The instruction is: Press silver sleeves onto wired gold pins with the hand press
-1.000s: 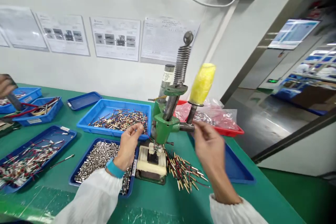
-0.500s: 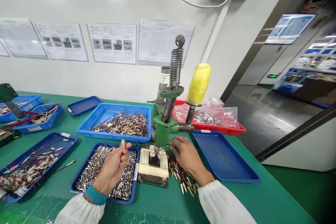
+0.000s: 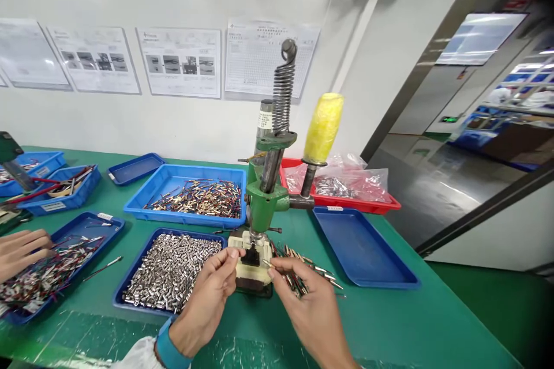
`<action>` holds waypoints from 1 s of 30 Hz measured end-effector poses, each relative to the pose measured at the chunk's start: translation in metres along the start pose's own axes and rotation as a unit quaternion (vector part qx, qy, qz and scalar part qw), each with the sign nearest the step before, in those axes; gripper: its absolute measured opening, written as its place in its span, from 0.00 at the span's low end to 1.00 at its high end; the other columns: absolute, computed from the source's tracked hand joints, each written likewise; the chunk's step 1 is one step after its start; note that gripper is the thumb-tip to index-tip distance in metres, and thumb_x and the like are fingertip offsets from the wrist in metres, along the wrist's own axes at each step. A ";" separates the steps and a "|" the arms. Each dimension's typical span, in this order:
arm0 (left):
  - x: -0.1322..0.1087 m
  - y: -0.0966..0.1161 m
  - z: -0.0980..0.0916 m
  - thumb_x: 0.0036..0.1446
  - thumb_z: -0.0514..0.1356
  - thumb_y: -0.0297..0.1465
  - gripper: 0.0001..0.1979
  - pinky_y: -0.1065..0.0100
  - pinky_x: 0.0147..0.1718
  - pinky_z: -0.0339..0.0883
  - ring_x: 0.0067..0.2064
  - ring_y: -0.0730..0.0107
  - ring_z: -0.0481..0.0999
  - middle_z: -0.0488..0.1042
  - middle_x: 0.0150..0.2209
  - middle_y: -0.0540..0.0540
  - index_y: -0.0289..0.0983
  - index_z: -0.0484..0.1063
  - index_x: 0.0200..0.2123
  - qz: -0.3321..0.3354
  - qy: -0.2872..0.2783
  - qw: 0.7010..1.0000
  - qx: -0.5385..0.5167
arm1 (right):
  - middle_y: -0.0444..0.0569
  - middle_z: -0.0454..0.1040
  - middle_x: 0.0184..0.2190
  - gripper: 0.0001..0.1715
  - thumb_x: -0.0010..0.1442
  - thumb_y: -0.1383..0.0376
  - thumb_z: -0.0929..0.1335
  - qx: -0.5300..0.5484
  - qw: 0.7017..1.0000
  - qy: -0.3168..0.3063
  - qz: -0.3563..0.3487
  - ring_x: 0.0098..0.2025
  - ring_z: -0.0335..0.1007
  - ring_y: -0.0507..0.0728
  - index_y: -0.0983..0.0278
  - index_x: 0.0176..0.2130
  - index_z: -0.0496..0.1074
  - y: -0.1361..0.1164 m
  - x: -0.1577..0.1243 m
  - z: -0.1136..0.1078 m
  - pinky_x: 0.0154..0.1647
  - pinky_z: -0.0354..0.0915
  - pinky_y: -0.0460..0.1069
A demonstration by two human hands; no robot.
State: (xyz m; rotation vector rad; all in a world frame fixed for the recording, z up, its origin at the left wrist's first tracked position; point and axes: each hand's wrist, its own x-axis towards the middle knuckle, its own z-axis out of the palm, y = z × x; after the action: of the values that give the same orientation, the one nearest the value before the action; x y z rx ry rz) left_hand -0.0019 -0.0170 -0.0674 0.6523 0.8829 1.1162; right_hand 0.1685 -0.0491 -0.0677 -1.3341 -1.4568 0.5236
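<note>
Pin: A thin gold-tipped pin point(image 3: 266, 263) is held just above the cream die block point(image 3: 243, 266) of the press, slightly right of the die's dark centre.

Right hand: The pin is pinched between the thumb and forefinger of the right hand point(image 3: 309, 314), whose fingers are nearly closed. This hand has been moved off the press body, toward the left hand.

Left hand: The fingers point(image 3: 234, 252) of the left hand point(image 3: 203, 305) are pinched together just left of the die block. Whatever they hold is too small to tell. This hand has been brought in from over the silver sleeves.

Press: The green bench press point(image 3: 264, 204) stands behind both hands, with its coiled spring point(image 3: 282, 92) upright and its yellow-wrapped handle point(image 3: 324, 127) raised.

Nearby parts: Loose wired pins point(image 3: 296, 277) are heaped just right of the block. Silver sleeves point(image 3: 168, 271) fill a dark blue tray point(image 3: 182, 232) on the left.

Rest: A co-worker's hand point(image 3: 19, 251) is over a tray of wired parts point(image 3: 43, 277) at far left. Printed sheets point(image 3: 179, 62) are posted on the wall beyond the table point(image 3: 389, 323).
</note>
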 end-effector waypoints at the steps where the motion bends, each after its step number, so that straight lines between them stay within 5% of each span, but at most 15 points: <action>1: -0.001 -0.001 0.000 0.46 0.73 0.44 0.22 0.77 0.22 0.47 0.23 0.80 0.49 0.55 0.24 0.56 0.34 0.76 0.37 -0.001 -0.006 1.000 0.009 | 0.49 0.81 0.33 0.10 0.61 0.59 0.69 0.009 1.000 0.000 -0.003 0.35 0.78 0.57 0.62 0.37 0.79 -0.003 -0.002 0.004 0.38 0.71 0.48; 8: -0.004 -0.005 0.004 0.49 0.70 0.48 0.24 0.73 0.21 0.40 0.24 0.77 0.43 0.49 0.21 0.58 0.33 0.80 0.39 0.022 -0.013 0.998 0.064 | 0.45 0.80 0.33 0.08 0.62 0.62 0.69 0.037 0.999 -0.010 -0.002 0.35 0.77 0.54 0.61 0.37 0.78 -0.012 -0.009 0.023 0.39 0.69 0.46; 13: -0.009 0.000 0.011 0.49 0.69 0.49 0.24 0.74 0.22 0.48 0.23 0.77 0.46 0.53 0.19 0.57 0.33 0.82 0.38 0.058 -0.005 0.992 0.111 | 0.44 0.79 0.30 0.08 0.62 0.63 0.68 0.030 0.999 -0.001 -0.014 0.32 0.75 0.53 0.61 0.35 0.78 -0.015 -0.009 0.027 0.35 0.67 0.45; 20: -0.008 -0.006 0.011 0.50 0.69 0.48 0.23 0.67 0.37 0.67 0.25 0.72 0.64 0.70 0.21 0.51 0.35 0.84 0.40 0.097 -0.005 0.988 0.116 | 0.48 0.82 0.32 0.08 0.59 0.61 0.71 0.107 0.993 0.040 0.040 0.33 0.78 0.55 0.62 0.35 0.80 -0.015 -0.013 0.035 0.36 0.72 0.45; 30: 0.007 -0.002 0.014 0.50 0.70 0.43 0.19 0.61 0.45 0.69 0.38 0.59 0.78 0.82 0.36 0.41 0.35 0.83 0.38 0.106 -0.054 0.987 0.110 | 0.52 0.81 0.37 0.11 0.60 0.59 0.71 0.100 0.993 0.055 0.031 0.39 0.78 0.57 0.63 0.39 0.79 -0.003 -0.008 0.028 0.42 0.73 0.50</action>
State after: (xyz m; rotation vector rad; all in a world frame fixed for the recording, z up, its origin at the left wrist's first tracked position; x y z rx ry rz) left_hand 0.0122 -0.0113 -0.0644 0.9992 0.8658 1.1688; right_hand 0.1410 -0.0482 -0.0778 -1.2333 -1.2422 0.6109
